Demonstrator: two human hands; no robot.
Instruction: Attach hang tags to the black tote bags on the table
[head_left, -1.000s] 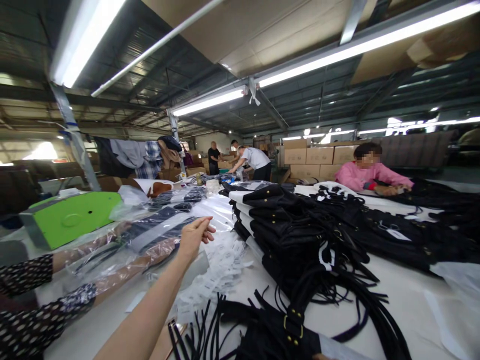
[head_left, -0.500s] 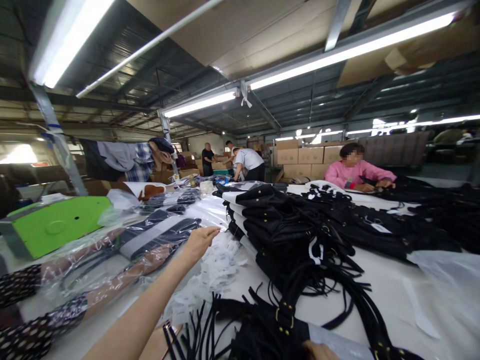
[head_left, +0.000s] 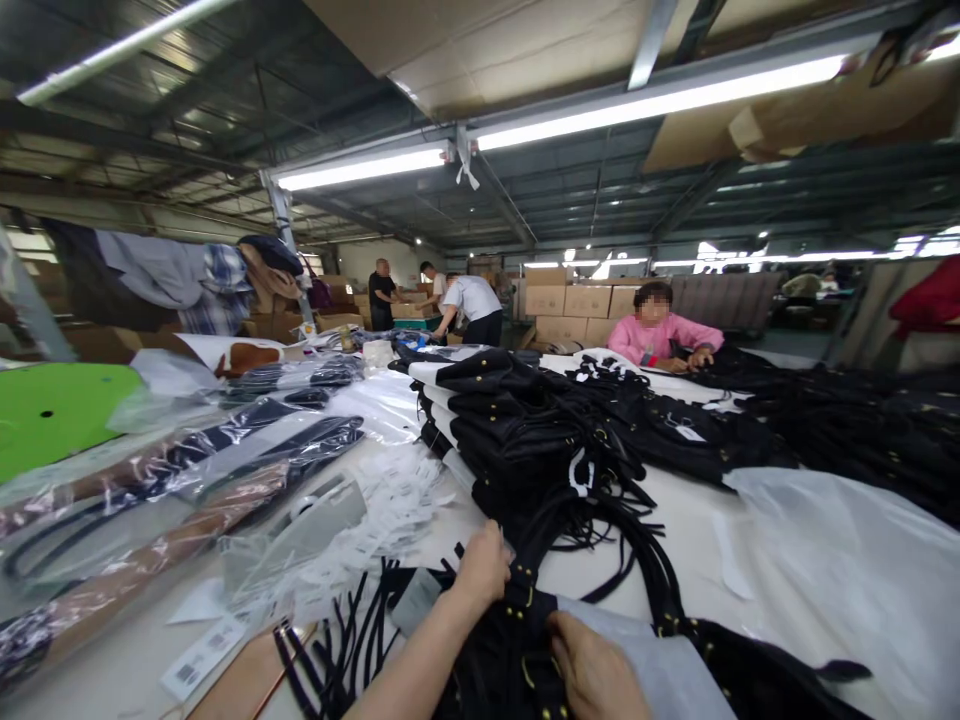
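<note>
A black fringed bag (head_left: 487,660) with brass-coloured buckles and rivets lies in front of me. My right hand (head_left: 592,665) grips its upper edge beside a buckle, fingers curled over the material. Over the strap, my left hand (head_left: 484,565) is closed in a pinch; a small, pale, clear bit shows at its fingertips, too small to name. Greyish-white wrapping (head_left: 652,650) lies along the bag's right side. Just beyond stands a stack of black bags (head_left: 510,430) with a white loop on one. A heap of white tags (head_left: 397,500) is left of my left hand.
At left, a co-worker's forearms (head_left: 232,500) reach into clear plastic around a dark bag. A green machine (head_left: 60,410) stands behind. Plastic sheeting (head_left: 847,560) lies at right. Across the table, a person in pink (head_left: 660,335) handles black bags.
My left hand has come from above the tags, right and down to the bag's strap. My right hand has come further into view on the bag. The view has turned right.
</note>
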